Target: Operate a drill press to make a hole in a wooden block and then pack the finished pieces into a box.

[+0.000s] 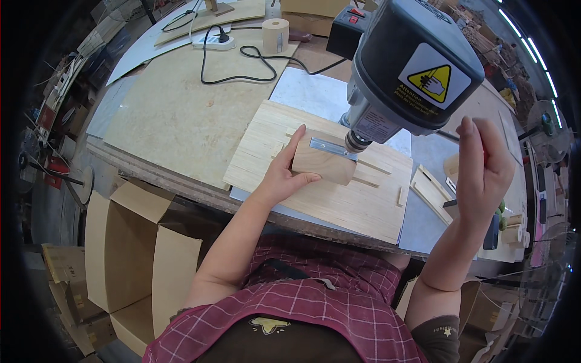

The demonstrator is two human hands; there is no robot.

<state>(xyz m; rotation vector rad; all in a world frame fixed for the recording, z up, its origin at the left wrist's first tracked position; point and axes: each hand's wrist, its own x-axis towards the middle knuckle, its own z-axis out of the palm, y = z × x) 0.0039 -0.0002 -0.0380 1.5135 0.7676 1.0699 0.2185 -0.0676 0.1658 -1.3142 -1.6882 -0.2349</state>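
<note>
My left hand (287, 172) grips the left end of a pale wooden block (324, 168), thumb along its near side and fingers at the far side. A shiny metal plate (324, 146) lies along the block's top. The chuck (357, 142) of a bench drill press (393, 78) stands right over the plate's right end; whether a bit touches it I cannot tell. Under the block is a flat wooden board (290, 199) with thin strips on it. My right hand (486, 166) is raised right of the drill, fingers curled; a bit of red shows behind them, but what they hold is hidden.
A black cord (203, 69) runs from a white power strip (212, 42) beside a tape roll (276, 35). At the right lie a narrow wooden frame (431, 192) and small wooden pieces (514, 230). An open cardboard box (130, 242) stands below the table's left edge.
</note>
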